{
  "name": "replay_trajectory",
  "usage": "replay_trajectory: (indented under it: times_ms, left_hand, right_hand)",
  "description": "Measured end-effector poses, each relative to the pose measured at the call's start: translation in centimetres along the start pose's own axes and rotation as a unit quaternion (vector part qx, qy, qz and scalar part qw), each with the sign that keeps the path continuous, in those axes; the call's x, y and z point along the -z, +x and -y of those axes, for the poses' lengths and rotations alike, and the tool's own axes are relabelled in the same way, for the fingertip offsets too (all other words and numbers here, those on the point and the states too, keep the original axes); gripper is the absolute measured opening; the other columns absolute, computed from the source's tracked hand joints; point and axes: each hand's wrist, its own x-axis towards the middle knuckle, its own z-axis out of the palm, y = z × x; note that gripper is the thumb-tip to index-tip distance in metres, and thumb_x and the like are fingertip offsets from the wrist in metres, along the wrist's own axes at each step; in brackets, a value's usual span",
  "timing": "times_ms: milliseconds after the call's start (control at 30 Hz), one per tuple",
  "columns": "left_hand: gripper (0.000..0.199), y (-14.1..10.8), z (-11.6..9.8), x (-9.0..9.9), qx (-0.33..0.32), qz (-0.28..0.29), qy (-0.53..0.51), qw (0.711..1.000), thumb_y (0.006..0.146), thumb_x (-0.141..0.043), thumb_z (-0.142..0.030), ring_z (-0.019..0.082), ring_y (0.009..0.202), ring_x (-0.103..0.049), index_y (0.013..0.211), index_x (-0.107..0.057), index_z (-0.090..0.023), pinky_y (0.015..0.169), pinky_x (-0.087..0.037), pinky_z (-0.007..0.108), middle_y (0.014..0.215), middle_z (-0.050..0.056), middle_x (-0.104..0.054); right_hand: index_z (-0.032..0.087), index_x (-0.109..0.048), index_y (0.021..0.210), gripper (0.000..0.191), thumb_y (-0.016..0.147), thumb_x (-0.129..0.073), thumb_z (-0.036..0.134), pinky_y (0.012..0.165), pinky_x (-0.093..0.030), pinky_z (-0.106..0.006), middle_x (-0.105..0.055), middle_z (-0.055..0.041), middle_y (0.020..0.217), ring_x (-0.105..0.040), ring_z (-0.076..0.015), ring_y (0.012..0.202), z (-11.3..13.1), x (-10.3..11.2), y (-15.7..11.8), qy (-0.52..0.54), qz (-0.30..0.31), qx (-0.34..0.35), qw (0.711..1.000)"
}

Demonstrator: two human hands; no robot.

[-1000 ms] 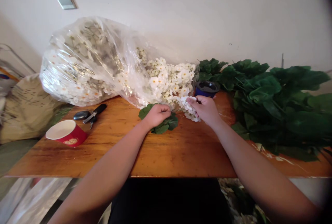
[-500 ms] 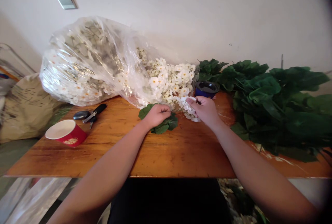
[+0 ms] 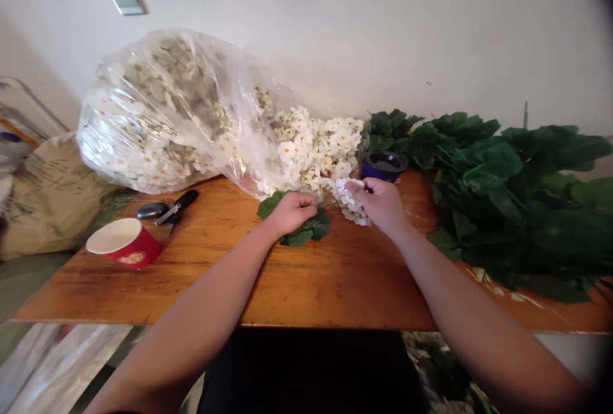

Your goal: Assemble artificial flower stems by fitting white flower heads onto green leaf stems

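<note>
My left hand (image 3: 295,211) is closed over a small bunch of green leaves (image 3: 302,235) just above the wooden table; the stem inside the fist is hidden. To its right, my right hand (image 3: 382,204) pinches a small cluster of white flowers (image 3: 352,202) between thumb and fingers. Thin stems show between the two hands. Right behind them, loose white flowers (image 3: 306,145) spill from the mouth of a clear plastic bag (image 3: 158,114) that is full of more white flowers.
A dark blue container (image 3: 383,166) stands behind my right hand. Green leaves (image 3: 502,197) are heaped on the right of the table (image 3: 316,292). On the left are a red paper cup (image 3: 136,246), a black oval object (image 3: 152,211) and keys (image 3: 171,213).
The whole view has shifted very slightly. Both hands keep the same hold on the leaves and the flowers.
</note>
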Motion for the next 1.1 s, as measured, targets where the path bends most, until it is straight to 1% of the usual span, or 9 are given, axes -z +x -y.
replay_trajectory:
  times_ms: [233,433,600,767,967,1100]
  left_hand:
    - [0.018,-0.1,-0.22,0.02,-0.011,0.004,0.018,1.0,0.077,-0.051,-0.019,0.011,0.059,-0.045,0.06,-0.056,-0.015,0.058,-0.032,0.026,0.059,-0.003,-0.051]
    - [0.018,-0.03,0.03,-0.01,-0.002,-0.001,-0.001,1.0,0.077,-0.051,-0.02,0.011,0.059,-0.045,0.061,-0.057,-0.015,0.058,-0.033,0.027,0.059,-0.002,-0.051]
    - [0.018,-0.01,0.13,-0.04,0.002,0.0,-0.002,1.0,0.077,-0.051,-0.02,0.011,0.057,-0.044,0.06,-0.056,-0.015,0.057,-0.031,0.026,0.058,-0.003,-0.049]
    - [0.018,-0.03,0.02,0.01,-0.005,0.001,0.001,1.0,0.077,-0.051,-0.019,0.011,0.058,-0.044,0.06,-0.056,-0.015,0.057,-0.031,0.026,0.059,-0.003,-0.05]
    - [0.018,-0.02,0.18,0.0,-0.008,0.0,-0.001,1.0,0.077,-0.051,-0.019,0.011,0.059,-0.045,0.06,-0.056,-0.015,0.058,-0.032,0.026,0.059,-0.002,-0.05]
    - [0.018,-0.05,0.03,0.0,-0.004,0.0,0.007,1.0,0.077,-0.051,-0.019,0.011,0.059,-0.045,0.06,-0.056,-0.015,0.058,-0.032,0.026,0.059,-0.003,-0.05]
  right_hand:
    - [0.021,-0.047,0.06,0.048,0.077,-0.06,0.064,0.034,-0.031,-0.023,-0.044,0.0045,0.039,-0.044,-0.0119,0.033,0.24,-0.07,-0.11,-0.006,0.009,0.002,1.0]
    - [0.021,-0.047,0.06,0.048,0.077,-0.06,0.063,0.035,-0.031,-0.023,-0.045,0.0041,0.038,-0.044,-0.0115,0.033,0.19,0.16,0.0,-0.025,-0.004,-0.002,1.0]
    - [0.02,-0.049,0.06,0.048,0.077,-0.059,0.064,0.035,-0.031,-0.023,-0.045,0.0039,0.038,-0.043,-0.0112,0.033,0.13,0.11,0.03,-0.034,0.002,0.002,0.999]
    - [0.02,-0.051,0.062,0.047,0.076,-0.06,0.064,0.035,-0.031,-0.022,-0.044,0.0042,0.039,-0.044,-0.0116,0.035,0.21,0.03,-0.03,-0.028,0.005,-0.005,1.0]
    - [0.02,-0.049,0.062,0.048,0.074,-0.061,0.064,0.034,-0.031,-0.022,-0.047,0.0036,0.042,-0.045,-0.0114,0.034,0.32,0.24,0.0,-0.021,-0.002,-0.015,1.0]
    - [0.02,-0.048,0.061,0.047,0.075,-0.061,0.064,0.034,-0.03,-0.022,-0.046,0.0038,0.041,-0.043,-0.0111,0.033,0.37,0.23,-0.07,-0.016,0.008,-0.013,1.0]
